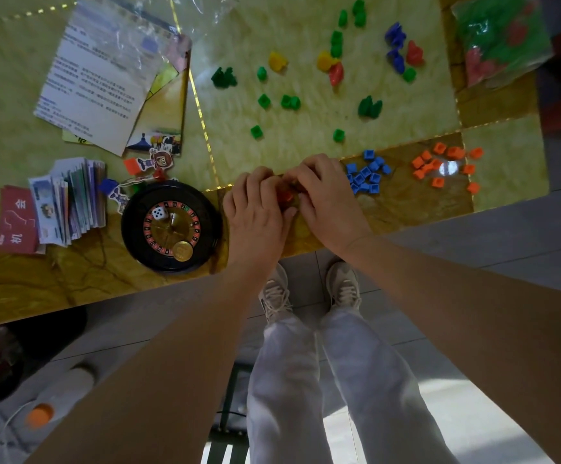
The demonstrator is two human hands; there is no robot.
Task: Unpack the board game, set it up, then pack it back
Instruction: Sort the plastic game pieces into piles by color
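Observation:
My left hand (255, 209) and my right hand (322, 192) meet at the table's near edge, fingers curled together round small red pieces (286, 195) that mostly stay hidden between them. Just right of my hands lies a cluster of blue cube pieces (366, 175), and further right a cluster of orange cube pieces (443, 164). Green pieces (289, 102), yellow pieces (277, 61), a red pawn (336, 73) and blue pawns (395, 45) are scattered across the table beyond. A black roulette wheel (172, 226) with a white die and a gold coin sits left of my left hand.
A stack of play money (71, 202) and red cards (16, 219) lie at the left. A rule sheet (98, 78) rests on the folded board under a clear plastic bag. A green bag (503, 38) sits at the far right. The table edge runs just below my hands.

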